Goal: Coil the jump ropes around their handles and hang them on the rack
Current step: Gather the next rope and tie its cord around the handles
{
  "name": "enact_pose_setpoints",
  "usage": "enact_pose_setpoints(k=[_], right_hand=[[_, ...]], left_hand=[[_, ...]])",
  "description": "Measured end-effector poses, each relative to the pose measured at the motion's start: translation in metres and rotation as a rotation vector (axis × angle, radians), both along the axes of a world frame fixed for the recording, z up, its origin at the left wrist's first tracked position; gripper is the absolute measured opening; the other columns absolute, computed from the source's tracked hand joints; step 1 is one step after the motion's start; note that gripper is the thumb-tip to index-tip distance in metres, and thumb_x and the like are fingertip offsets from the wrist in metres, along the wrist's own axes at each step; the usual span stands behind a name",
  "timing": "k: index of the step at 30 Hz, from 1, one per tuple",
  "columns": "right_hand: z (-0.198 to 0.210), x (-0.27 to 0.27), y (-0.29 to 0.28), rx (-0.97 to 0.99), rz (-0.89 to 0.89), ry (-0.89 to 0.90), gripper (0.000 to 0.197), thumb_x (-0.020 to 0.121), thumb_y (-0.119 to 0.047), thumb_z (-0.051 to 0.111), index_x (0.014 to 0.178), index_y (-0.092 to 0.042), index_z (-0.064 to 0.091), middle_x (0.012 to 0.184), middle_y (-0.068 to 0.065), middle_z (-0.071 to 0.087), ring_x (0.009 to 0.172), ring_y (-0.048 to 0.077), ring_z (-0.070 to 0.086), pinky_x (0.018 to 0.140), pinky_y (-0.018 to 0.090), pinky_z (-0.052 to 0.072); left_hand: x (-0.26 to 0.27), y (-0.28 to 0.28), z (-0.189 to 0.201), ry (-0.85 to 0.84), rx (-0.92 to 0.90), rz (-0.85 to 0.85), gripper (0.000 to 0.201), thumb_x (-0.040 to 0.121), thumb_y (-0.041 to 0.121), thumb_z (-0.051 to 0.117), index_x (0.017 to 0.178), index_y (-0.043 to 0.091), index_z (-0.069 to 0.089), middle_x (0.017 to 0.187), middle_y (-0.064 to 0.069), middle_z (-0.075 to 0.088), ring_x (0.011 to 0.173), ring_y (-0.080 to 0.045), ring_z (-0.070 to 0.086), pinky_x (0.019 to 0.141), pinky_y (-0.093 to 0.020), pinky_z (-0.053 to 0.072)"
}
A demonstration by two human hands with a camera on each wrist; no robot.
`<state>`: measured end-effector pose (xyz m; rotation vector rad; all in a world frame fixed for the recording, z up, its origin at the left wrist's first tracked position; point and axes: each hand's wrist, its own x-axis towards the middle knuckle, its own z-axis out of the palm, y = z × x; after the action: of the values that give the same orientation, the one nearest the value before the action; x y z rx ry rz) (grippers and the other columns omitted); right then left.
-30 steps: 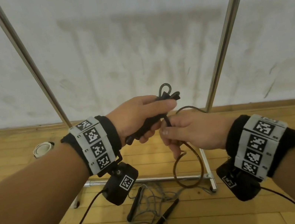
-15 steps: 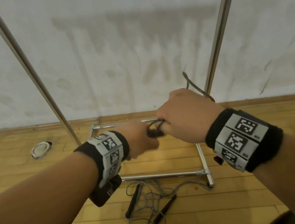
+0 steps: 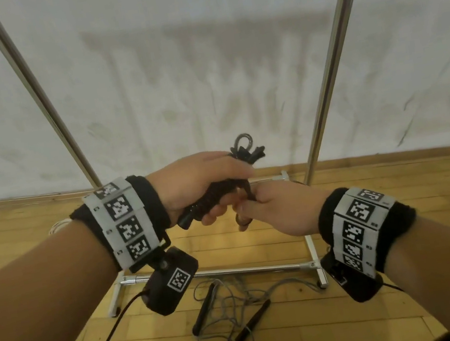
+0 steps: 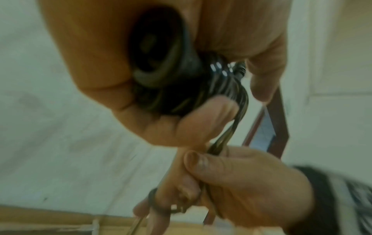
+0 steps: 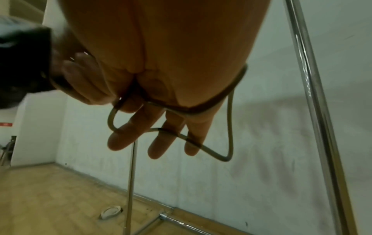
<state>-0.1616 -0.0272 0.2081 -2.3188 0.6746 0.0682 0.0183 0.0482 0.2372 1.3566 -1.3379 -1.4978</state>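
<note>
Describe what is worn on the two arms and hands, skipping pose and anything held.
Both forearms are bare, with no sleeves or gloves. The left wrist carries a black fabric band under a strip of grey plates printed with black-and-white square markers. Below it hangs a black camera box with its own marker and a black cable. The right wrist wears the same band, plates and black box.

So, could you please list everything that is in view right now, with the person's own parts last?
Held jump rope: one, dark, coiled around its handles in the left hand, loose end in the right.
Floor jump rope: one, black handles, grey cord, tangled by the rack's base.
Rack: one, silver metal, against the wall.
Round object: one, white, on the floor.
Wall: white, smudged.
Floor: wooden.
Wristbands: two, black with marker tags.
Wrist cameras: two, black.
Hands: left hand, right hand.
</note>
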Motion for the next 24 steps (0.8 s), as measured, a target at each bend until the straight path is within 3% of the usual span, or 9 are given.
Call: enact_pose_setpoints(k=[2,4,5,7,9,14,19,21,24], right_hand=[[0.001,-0.001,-0.006,0.006,0.035,0.027,0.026,0.108,-0.029,0.046,0.122,-0.018,0.065,0.118,-0.005,0.07,0.101,0.018,0.065,0.097,0.033,0.052],[0.003,-0.001,-0.01,0.103,0.026,0.119,0.03,0.106,-0.007,0.047,0.134,-0.003,0.058,0.129,0.0,0.056,0.09,0.016,0.065,0.074,0.011,0.051],[0.004,0.0,-0.012,0.052,0.04,0.184,0.028,0.104,-0.005,0.051,0.129,-0.006,0.062,0.117,0.001,0.06,0.08,0.013,0.066,0.065,0.011,0.049],[0.006,0.006,-0.017,-0.248,0.091,0.297,0.01,0.1,-0.029,0.064,0.106,-0.024,0.07,0.102,-0.005,0.067,0.084,0.012,0.063,0.071,0.022,0.05],[0.009,0.012,-0.018,-0.49,0.097,0.302,0.019,0.096,-0.045,0.066,0.099,-0.028,0.073,0.098,-0.006,0.061,0.088,0.015,0.06,0.077,0.032,0.051],[0.024,0.028,0.0,-0.796,0.0,0.149,0.015,0.101,-0.02,0.054,0.099,-0.021,0.069,0.1,0.002,0.039,0.063,0.022,0.055,0.061,0.034,0.052],[0.028,0.02,0.018,-0.386,0.0,-0.009,0.023,0.108,-0.037,0.04,0.093,-0.026,0.053,0.091,0.002,0.06,0.058,0.016,0.064,0.059,0.036,0.06],[0.024,0.014,0.021,-0.191,0.028,0.03,0.03,0.109,-0.041,0.036,0.097,-0.021,0.055,0.083,0.006,0.069,0.053,0.019,0.066,0.054,0.038,0.062],[0.012,0.013,0.014,-0.158,0.046,0.1,0.04,0.109,-0.046,0.035,0.099,-0.014,0.057,0.079,0.005,0.065,0.062,0.023,0.062,0.07,0.049,0.06]], left_hand=[[-0.015,0.005,0.001,-0.224,-0.005,-0.074,0.029,0.09,0.053,0.072,0.084,0.025,0.073,0.059,0.002,0.06,0.045,-0.015,0.05,0.046,-0.029,0.044],[-0.031,0.011,-0.004,-0.541,0.034,-0.214,0.028,0.09,0.058,0.07,0.087,0.03,0.068,0.056,0.007,0.062,0.045,-0.01,0.053,0.049,-0.027,0.048],[-0.039,0.013,-0.011,-0.737,0.059,-0.289,0.028,0.089,0.06,0.069,0.086,0.033,0.065,0.059,0.009,0.063,0.047,-0.006,0.056,0.049,-0.023,0.048],[-0.053,0.015,-0.029,-1.148,0.124,-0.375,0.032,0.089,0.065,0.065,0.084,0.033,0.062,0.068,0.009,0.065,0.058,-0.007,0.06,0.049,-0.022,0.045],[-0.057,0.011,-0.047,-1.347,0.19,-0.313,0.039,0.091,0.063,0.063,0.09,0.025,0.066,0.076,0.006,0.065,0.066,-0.012,0.06,0.053,-0.025,0.043],[-0.01,-0.014,-0.053,-1.131,0.107,0.145,0.012,0.092,0.043,0.067,0.093,0.032,0.063,0.08,0.003,0.068,0.06,-0.013,0.061,0.05,-0.027,0.047],[0.042,-0.029,-0.04,-0.44,0.048,0.589,0.011,0.095,0.031,0.071,0.101,0.021,0.071,0.06,-0.003,0.058,0.051,-0.02,0.053,0.046,-0.03,0.048],[0.053,-0.025,-0.031,-0.208,0.061,0.529,0.016,0.095,0.028,0.074,0.106,0.016,0.07,0.064,-0.004,0.057,0.053,-0.019,0.053,0.046,-0.03,0.047],[0.051,-0.017,-0.021,-0.055,0.067,0.193,0.019,0.089,0.023,0.079,0.097,0.013,0.065,0.065,-0.004,0.055,0.05,-0.017,0.052,0.045,-0.027,0.047]])
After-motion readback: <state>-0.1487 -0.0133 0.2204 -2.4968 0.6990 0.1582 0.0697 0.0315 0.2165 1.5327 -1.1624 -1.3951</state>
